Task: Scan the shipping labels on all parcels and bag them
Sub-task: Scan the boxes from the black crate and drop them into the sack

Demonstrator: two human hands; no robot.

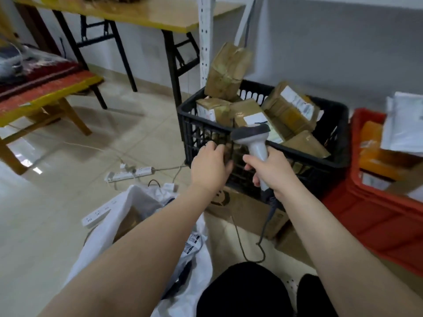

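Parcels (290, 108) in brown tape, several showing white labels, fill the black crate (201, 133) before you. Your right hand (272, 170) grips the grey scanner (254, 140) over its near rim. Your left hand (210, 165) hangs loosely curled, empty, against the front wall. The white bag (142, 202) on the floor (57, 179) holds a brown parcel (128, 223). The red crate (377, 213) carries orange and white packets (375, 154).
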